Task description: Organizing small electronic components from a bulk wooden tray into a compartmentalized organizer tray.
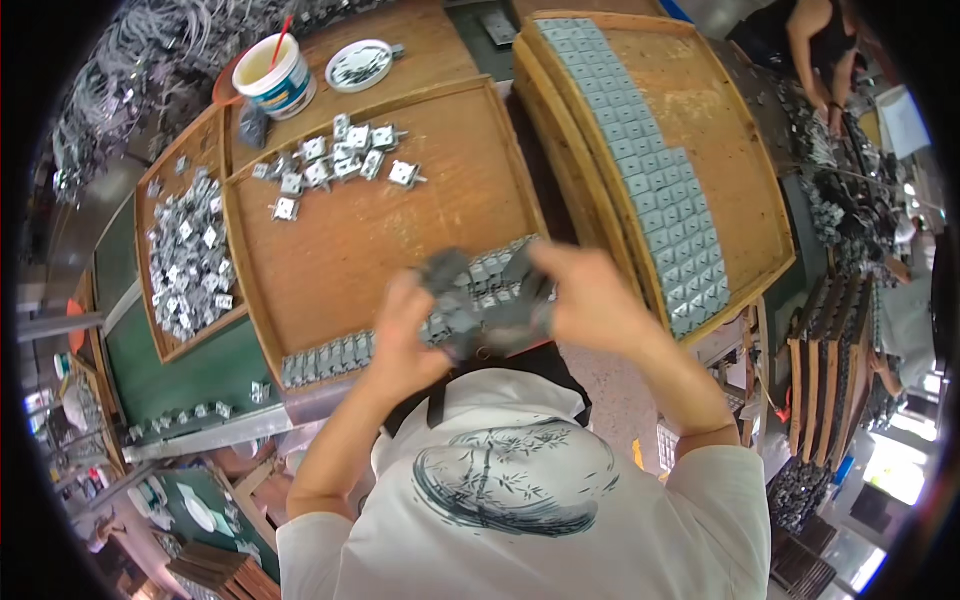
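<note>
My left hand (410, 320) and my right hand (585, 295) are at the near edge of a shallow wooden tray (390, 245), over a row of small metal parts. Dark grey material covers or sits in the fingers of both hands. Motion smears it, so I cannot make out whether they grip anything. Between the hands, a few silvery parts (492, 268) show. To the left of them, a tight row of the same grey metal parts (325, 360) lines the tray's near edge. A loose cluster of boxy metal parts with thin shafts (345, 155) lies at the tray's far side.
A smaller wooden tray at left holds a heap of metal parts (190, 255). Beyond are a white tub (275, 78) with a red stick and a white lid (360, 66). At right, stacked wooden trays (700, 90) carry rows of grey parts. Another person's hands (830, 110) work at far right.
</note>
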{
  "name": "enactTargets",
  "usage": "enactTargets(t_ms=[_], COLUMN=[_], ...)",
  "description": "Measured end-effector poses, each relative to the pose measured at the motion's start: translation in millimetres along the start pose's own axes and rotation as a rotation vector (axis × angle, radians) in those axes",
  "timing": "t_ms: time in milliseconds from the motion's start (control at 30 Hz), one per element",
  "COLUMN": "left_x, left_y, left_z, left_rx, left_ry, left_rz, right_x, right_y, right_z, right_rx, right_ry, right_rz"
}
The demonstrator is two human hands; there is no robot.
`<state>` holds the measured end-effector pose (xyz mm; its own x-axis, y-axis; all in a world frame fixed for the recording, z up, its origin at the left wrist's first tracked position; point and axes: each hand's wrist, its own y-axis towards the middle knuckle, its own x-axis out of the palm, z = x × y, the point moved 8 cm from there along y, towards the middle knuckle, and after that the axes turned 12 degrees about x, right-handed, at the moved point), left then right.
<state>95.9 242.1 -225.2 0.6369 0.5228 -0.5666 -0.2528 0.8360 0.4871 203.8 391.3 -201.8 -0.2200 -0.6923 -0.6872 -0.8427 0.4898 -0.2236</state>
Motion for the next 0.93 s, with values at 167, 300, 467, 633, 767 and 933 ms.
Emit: enactTargets(t_ms=[167,300,467,633,767,933], left_x=[-50,-42,-5,-3,-8,-9], left_y=[-63,-119,-105,-89,-111,-106], left_z=[-98,-172,-163,-148,-159,-148], left_rx=[-0.539,-0.802,-0.875,-0.692,-0.794,-0.566], left_ry=[-0.214,-0.355,-0.538,-0.381,-0.489,-0.137], left_rz=[0.180,0.083,-0.121,-0.319,-0.246,-0.332], right_x=[-166,-198,-180,-182,-181,-176], right_y=[19,42,67,60,65,94], right_z=[87,193,225,205,201,244], right_rx=[0.300,0.414,0.494,0.657,0.620,0.450], right_ry=[-0.201,-0.131,0.383,0.387,0.292,0.491], right_rz=[0.753,0.626,0.328,0.283,0.271,0.035])
